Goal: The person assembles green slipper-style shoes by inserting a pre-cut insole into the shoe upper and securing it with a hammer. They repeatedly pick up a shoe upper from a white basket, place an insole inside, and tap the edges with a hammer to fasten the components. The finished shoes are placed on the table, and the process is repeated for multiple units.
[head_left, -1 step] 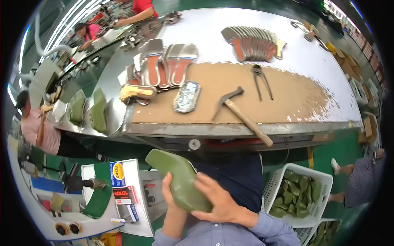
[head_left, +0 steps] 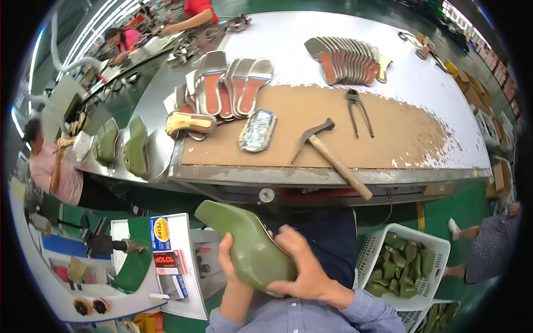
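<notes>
Olive-green, smooth moulded plastic shoe last (head_left: 250, 250): sits low, in front of the body and below the bench edge, toe pointing up and away to the left. Same tilt and same grip as in the picture of the same instant, so nothing shifted. Judging by that, steady handling close to the body, with no tool picked up.

Left hand (head_left: 232, 272): closed on the last from underneath, fingers wrapped over its left edge. Right hand (head_left: 305, 272): clamped on the heel end, fingers spread across the top face, thumb side toward the body.

Beyond both hands, higher up: long curved workbench with a brown, worn board top (head_left: 411, 139) and a pale metal rim. On it, straight past the right hand, a wooden-handled hammer (head_left: 333, 158); further off, dark metal pincers (head_left: 358, 108) and a fanned row of flat silver-and-orange insoles (head_left: 347, 58). Past the left hand, a silvery oblong pad (head_left: 257, 130) and a stack of silver-and-orange sandal soles (head_left: 233, 83).

Right of the right hand, lower down: white slatted plastic basket (head_left: 373, 251) filled with more green lasts. Left of the left hand: a white stand with coloured labels (head_left: 166, 250). Further left, two more green lasts (head_left: 136, 147) on a grey conveyor belt.

Green factory floor (head_left: 444, 205); other people at work along the line, far left and at the far end.
</notes>
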Motion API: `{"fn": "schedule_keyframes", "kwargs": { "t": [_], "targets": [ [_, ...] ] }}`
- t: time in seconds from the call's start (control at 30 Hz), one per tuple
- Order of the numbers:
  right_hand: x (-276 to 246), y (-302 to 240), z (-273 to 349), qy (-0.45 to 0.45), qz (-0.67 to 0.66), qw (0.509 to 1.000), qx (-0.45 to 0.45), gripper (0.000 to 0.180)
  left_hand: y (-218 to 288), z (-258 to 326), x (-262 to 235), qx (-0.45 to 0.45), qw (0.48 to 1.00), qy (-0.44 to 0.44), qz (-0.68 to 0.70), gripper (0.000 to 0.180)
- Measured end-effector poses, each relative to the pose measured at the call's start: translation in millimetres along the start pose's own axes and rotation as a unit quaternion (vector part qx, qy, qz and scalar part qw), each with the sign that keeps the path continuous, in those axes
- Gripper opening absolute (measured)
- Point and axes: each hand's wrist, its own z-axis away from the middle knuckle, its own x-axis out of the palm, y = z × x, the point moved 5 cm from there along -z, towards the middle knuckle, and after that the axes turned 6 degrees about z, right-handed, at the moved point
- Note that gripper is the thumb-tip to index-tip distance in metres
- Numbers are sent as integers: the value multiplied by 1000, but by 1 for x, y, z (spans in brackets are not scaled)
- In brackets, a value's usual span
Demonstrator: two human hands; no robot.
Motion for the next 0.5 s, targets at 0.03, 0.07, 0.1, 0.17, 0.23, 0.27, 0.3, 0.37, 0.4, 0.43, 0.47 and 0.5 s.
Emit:
{"fn": "schedule_keyframes", "kwargs": {
  "t": [0.03,0.07,0.1,0.17,0.23,0.27,0.3,0.37,0.4,0.43,0.47,0.5],
  "targets": [
    [-5,7,1,-13,-132,982,131,96,4,6,23,-25,998,-33,46,62],
    [3,12,-3,-81,-226,958,155,94,9,2,26,-14,998,-59,36,64],
    [9,17,-7,-138,-312,923,179,92,11,-5,27,-11,995,-93,25,66],
    [5,20,-19,-192,-294,919,181,79,24,-20,40,28,983,-180,-8,69],
    [-14,13,-48,-122,-238,960,87,70,43,-39,64,94,955,-278,-47,72],
    [-29,9,-68,-77,-96,992,-5,68,63,-45,72,182,946,-266,-33,72],
    [-42,1,-88,-29,46,994,-99,67,85,-48,81,268,930,-250,-20,72],
    [-48,16,-123,19,105,980,-165,64,113,-70,102,290,915,-276,48,63],
    [-40,24,-135,2,126,979,-158,63,121,-87,93,295,934,-196,48,57],
    [-31,33,-146,-13,149,978,-149,62,121,-108,73,295,947,-117,49,50],
    [-28,37,-154,-24,174,975,-137,61,122,-124,49,289,951,-93,65,42],
    [-22,35,-158,-40,207,968,-136,57,126,-129,28,277,958,-63,51,42]
  ]
}}
